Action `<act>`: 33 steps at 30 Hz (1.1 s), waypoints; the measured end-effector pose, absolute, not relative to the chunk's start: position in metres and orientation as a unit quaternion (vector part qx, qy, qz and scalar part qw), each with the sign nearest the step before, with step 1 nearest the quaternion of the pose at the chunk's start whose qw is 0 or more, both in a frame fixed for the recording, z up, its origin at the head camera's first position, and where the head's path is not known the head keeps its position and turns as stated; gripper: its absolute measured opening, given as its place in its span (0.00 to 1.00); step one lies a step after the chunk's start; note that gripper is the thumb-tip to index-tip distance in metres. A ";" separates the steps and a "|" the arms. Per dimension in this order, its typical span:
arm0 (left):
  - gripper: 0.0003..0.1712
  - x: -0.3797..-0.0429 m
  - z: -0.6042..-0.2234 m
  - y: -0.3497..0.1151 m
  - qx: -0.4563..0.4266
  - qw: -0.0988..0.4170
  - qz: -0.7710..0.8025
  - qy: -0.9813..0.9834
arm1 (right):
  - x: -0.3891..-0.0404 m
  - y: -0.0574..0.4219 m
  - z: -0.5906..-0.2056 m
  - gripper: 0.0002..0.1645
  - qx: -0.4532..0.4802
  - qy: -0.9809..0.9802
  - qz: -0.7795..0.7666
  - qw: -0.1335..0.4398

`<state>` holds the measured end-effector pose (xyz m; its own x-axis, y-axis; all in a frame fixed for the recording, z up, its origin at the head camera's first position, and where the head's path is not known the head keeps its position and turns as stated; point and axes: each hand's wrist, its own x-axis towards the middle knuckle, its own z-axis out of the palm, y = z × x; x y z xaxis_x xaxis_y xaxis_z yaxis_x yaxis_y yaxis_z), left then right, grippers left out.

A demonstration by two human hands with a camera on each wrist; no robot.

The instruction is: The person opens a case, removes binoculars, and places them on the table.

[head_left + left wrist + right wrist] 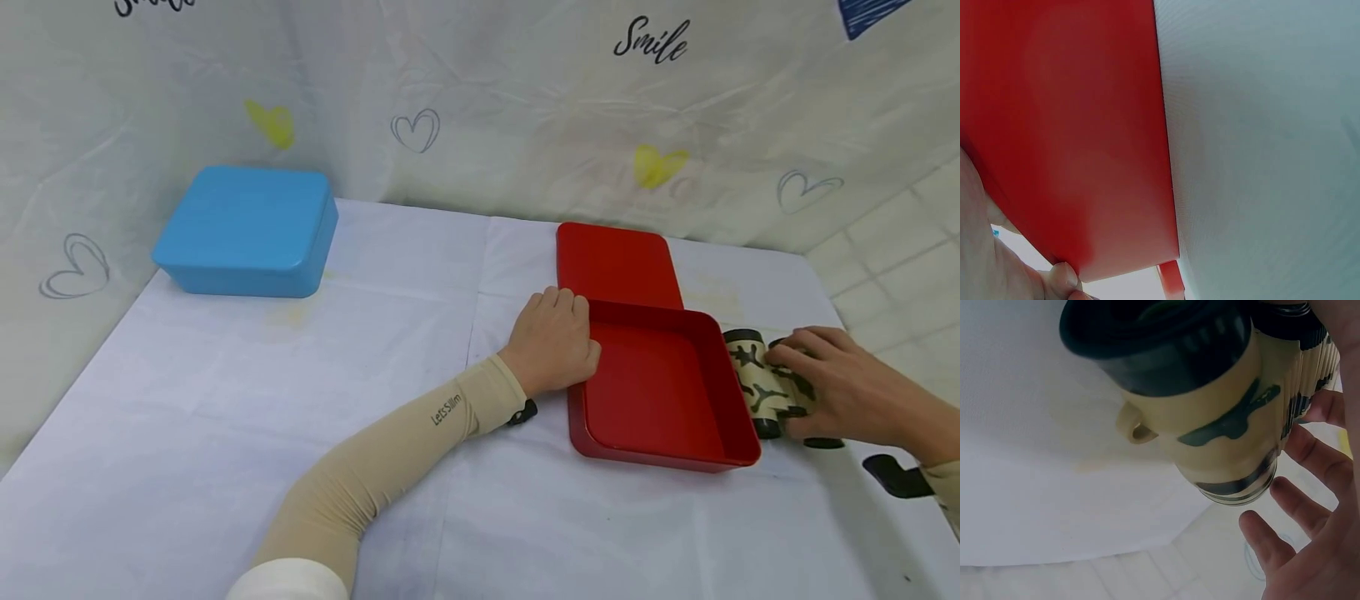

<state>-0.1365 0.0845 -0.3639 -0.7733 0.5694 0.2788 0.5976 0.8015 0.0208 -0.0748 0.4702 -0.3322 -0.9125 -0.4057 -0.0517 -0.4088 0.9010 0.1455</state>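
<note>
An uncovered red box (652, 383) sits on the table with its inside facing up. My left hand (553, 340) grips its left wall near the far corner, fingers curled over the rim. In the left wrist view, the box's red side (1079, 137) fills much of the picture, with fingertips (1063, 278) at its edge. Right of the box lie camouflage binoculars (759, 383). My right hand (847, 387) holds them from the right, thumb near and fingers on the far side. The right wrist view shows the binoculars (1210, 419) close up, with some fingers spread off them.
A flat red lid (618, 262) lies behind the red box, touching or overlapped by its far edge. At the back left of the white-covered table (360, 517) stands a closed blue box (247, 229). A printed curtain (510, 100) hangs behind the table.
</note>
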 end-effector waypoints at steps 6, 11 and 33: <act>0.12 -0.135 -0.363 0.085 -0.311 0.132 -0.052 -0.940 | -0.072 0.469 -0.330 0.49 -0.202 0.977 0.064 0.014; 0.12 -0.134 -0.362 0.085 -0.312 0.133 -0.054 -0.939 | -0.069 0.468 -0.328 0.48 -0.202 0.978 0.056 0.012; 0.31 -0.138 -0.354 0.074 -0.320 0.114 -0.039 -0.940 | -0.076 0.454 -0.278 0.40 -0.104 0.986 0.063 0.114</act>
<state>-0.1383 0.0742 -0.3542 -0.7695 0.5922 0.2392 0.6100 0.7924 0.0005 -0.0764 0.4544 -0.2777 -0.9524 -0.1896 -0.2388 -0.2186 0.9705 0.1013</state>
